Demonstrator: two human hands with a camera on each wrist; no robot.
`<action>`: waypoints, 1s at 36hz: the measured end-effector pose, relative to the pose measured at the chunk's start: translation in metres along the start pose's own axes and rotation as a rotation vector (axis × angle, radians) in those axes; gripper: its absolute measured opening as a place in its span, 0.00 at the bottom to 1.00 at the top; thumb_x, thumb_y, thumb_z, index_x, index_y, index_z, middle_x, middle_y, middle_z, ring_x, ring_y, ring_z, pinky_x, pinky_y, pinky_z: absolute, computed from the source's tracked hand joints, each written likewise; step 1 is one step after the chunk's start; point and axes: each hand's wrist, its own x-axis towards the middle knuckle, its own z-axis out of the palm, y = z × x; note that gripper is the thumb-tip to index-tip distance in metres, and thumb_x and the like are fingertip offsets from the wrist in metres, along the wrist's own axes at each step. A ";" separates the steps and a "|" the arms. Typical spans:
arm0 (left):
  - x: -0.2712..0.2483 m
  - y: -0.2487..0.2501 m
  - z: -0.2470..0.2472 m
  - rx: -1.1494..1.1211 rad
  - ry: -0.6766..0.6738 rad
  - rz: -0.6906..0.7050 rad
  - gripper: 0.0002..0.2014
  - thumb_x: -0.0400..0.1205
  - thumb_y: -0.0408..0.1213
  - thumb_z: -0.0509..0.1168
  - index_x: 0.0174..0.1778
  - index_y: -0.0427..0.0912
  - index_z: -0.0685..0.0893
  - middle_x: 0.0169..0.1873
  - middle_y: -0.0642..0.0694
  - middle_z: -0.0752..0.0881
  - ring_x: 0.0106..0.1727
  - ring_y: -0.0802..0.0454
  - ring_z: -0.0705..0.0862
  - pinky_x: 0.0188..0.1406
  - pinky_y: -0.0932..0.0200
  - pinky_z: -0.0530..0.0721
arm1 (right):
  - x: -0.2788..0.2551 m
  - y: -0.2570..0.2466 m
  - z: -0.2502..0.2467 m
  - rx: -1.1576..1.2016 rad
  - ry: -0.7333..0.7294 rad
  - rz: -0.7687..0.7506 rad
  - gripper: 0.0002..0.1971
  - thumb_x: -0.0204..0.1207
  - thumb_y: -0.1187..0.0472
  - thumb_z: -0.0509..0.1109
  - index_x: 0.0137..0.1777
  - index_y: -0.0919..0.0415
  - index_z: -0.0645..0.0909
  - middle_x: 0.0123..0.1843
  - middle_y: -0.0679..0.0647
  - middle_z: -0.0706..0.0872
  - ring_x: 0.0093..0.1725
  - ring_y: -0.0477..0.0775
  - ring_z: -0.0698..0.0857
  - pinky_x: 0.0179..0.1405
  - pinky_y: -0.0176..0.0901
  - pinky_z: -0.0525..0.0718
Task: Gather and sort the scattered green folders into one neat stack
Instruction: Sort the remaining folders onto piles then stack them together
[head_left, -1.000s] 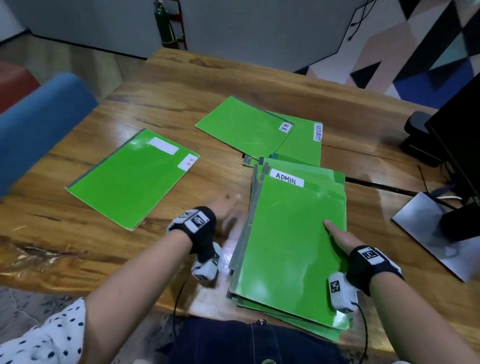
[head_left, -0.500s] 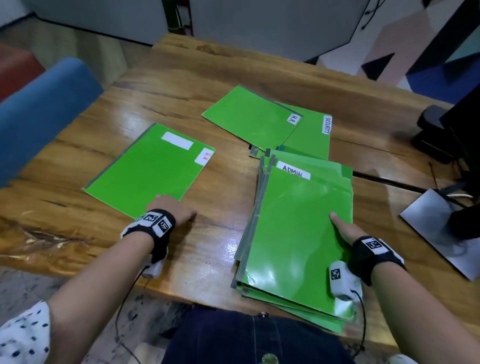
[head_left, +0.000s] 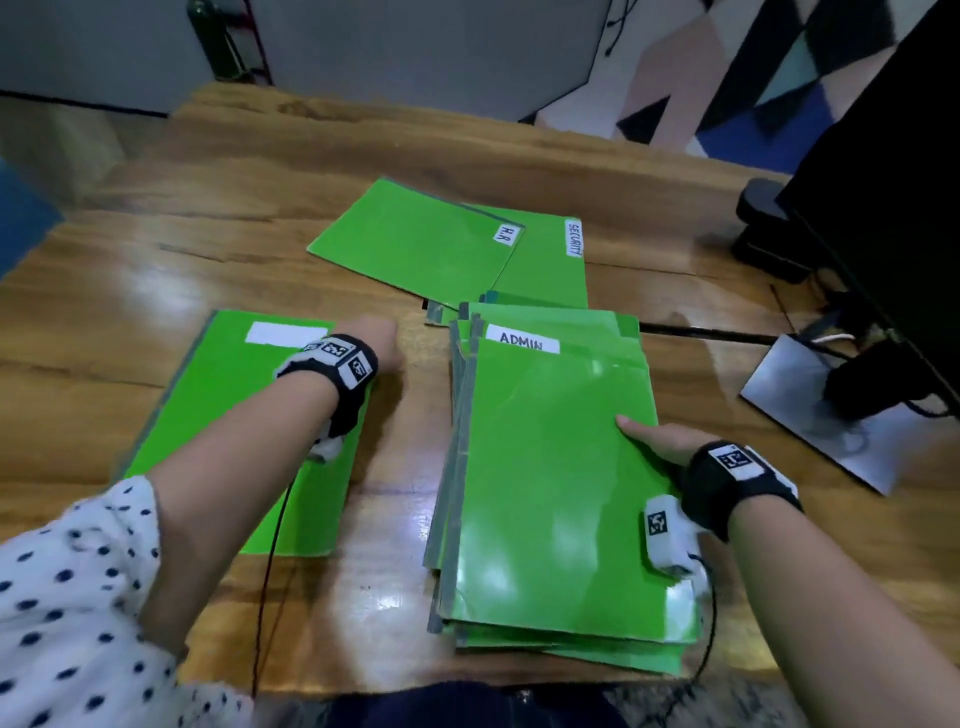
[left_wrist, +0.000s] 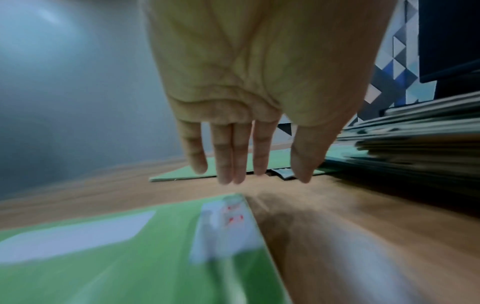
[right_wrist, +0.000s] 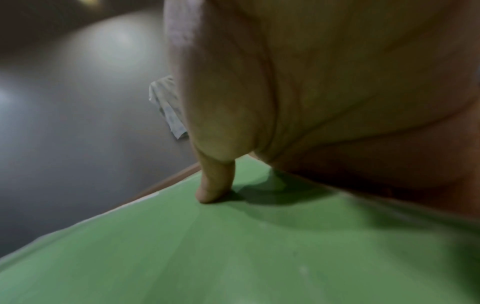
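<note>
My left hand hovers, fingers straight and empty, over a corner of the lone flat green folder on the wooden bench. My right hand presses its thumb on the nearby stack of green folders; whether its other fingers grip, I cannot tell.

Uneven green stack, lone folder left, two overlapping folders behind

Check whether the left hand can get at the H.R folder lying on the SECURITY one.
Probably yes: the left hand is open and empty, the H.R folder lies topmost just ahead, and only bare table separates them.
</note>
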 end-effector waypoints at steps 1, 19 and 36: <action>0.015 0.003 -0.002 -0.002 0.030 0.030 0.17 0.81 0.43 0.62 0.63 0.38 0.79 0.56 0.39 0.85 0.48 0.44 0.82 0.43 0.54 0.82 | 0.000 -0.002 -0.001 -0.005 -0.005 0.002 0.75 0.22 0.12 0.62 0.73 0.58 0.73 0.72 0.60 0.79 0.66 0.62 0.82 0.69 0.63 0.76; 0.132 0.045 -0.002 0.245 0.041 0.261 0.26 0.88 0.41 0.47 0.82 0.38 0.52 0.78 0.27 0.60 0.70 0.31 0.76 0.67 0.40 0.78 | -0.040 -0.033 -0.003 -0.042 0.053 0.023 0.75 0.27 0.14 0.63 0.76 0.61 0.70 0.75 0.60 0.75 0.69 0.62 0.79 0.72 0.62 0.73; 0.062 0.047 -0.077 0.678 0.114 0.240 0.15 0.87 0.28 0.52 0.61 0.36 0.83 0.54 0.42 0.86 0.54 0.44 0.85 0.46 0.54 0.81 | -0.068 -0.038 0.012 -0.051 0.131 0.044 0.43 0.77 0.30 0.52 0.80 0.66 0.63 0.80 0.63 0.66 0.75 0.64 0.71 0.74 0.56 0.69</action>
